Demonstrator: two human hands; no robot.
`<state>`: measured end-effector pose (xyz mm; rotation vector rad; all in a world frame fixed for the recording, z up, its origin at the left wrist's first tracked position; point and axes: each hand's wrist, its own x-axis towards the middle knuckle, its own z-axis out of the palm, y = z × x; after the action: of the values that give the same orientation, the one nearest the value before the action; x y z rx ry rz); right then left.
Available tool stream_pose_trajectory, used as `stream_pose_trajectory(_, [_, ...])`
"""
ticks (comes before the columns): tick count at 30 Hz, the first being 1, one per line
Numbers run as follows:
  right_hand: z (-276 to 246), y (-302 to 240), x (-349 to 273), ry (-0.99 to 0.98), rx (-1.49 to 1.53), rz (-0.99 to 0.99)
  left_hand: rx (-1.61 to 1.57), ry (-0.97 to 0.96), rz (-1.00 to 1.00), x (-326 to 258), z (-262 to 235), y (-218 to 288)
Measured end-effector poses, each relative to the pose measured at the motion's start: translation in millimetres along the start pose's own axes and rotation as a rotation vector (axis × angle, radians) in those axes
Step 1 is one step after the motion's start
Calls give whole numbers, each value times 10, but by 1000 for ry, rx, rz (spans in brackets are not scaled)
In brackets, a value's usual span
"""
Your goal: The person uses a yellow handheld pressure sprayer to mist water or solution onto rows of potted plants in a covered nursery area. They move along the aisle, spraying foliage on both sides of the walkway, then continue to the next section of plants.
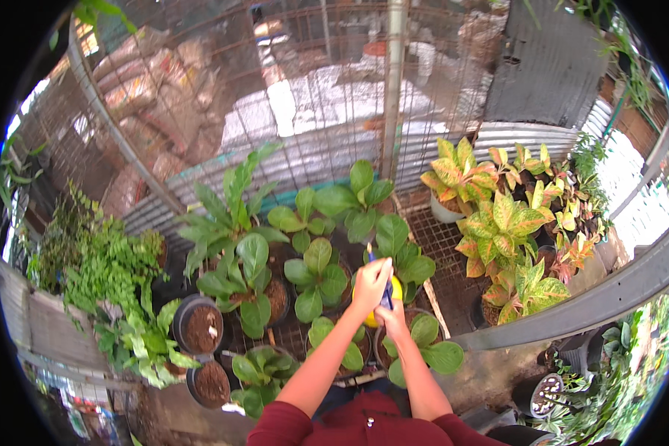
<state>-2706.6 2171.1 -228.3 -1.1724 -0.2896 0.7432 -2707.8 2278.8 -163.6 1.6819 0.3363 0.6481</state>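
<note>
A yellow spray bottle point(398, 288) with a blue top and a thin blue nozzle is between my hands, over the potted plants. My left hand point(371, 287) is closed around its upper part, below the nozzle tip, which points away from me. My right hand point(392, 317) is closed on it just nearer to me; its fingers are partly hidden. Broad-leaved green plants surround the bottle: one potted plant point(319, 269) to its left, another point(413, 267) just beyond on the right, and one point(427, 346) close below my right hand.
The pots stand on a rusty wire-mesh rack point(444, 253). Yellow-pink leafy plants point(502, 223) fill the right, behind a curved metal bar point(572, 308). Two soil-filled pots point(201, 329) stand left, beside ferns point(104, 267). A wire fence with a metal post point(394, 89) rises at the back.
</note>
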Motion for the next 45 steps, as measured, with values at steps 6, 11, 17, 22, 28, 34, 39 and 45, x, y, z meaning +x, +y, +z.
stream_pose_trajectory(6, [228,-210,115,-62,34,-90,8,4,11,-2,-165,307])
stream_pose_trajectory(11, [320,-50,106,-6,36,83,-26,105,-29,-293,-338,56])
stream_pose_trajectory(17, [363,321,92,-16,98,243,-4,252,-150,-758,-488,-468])
stream_pose_trajectory(22, [643,231,50,-93,63,219,59,347,-314,-1082,-748,-821])
stream_pose_trajectory(28, [923,70,0,-62,110,49,121,299,-154,-996,-998,-701])
stream_pose_trajectory(34, [1300,51,-295,14,49,7,-105,131,-157,-883,-1311,-477])
stream_pose_trajectory(39, [1591,498,-783,139,27,8,-345,-135,-182,-1078,-1608,-548])
stream_pose_trajectory(45, [2024,1274,-1631,305,78,29,-441,-352,-296,-1876,-1931,-1031])
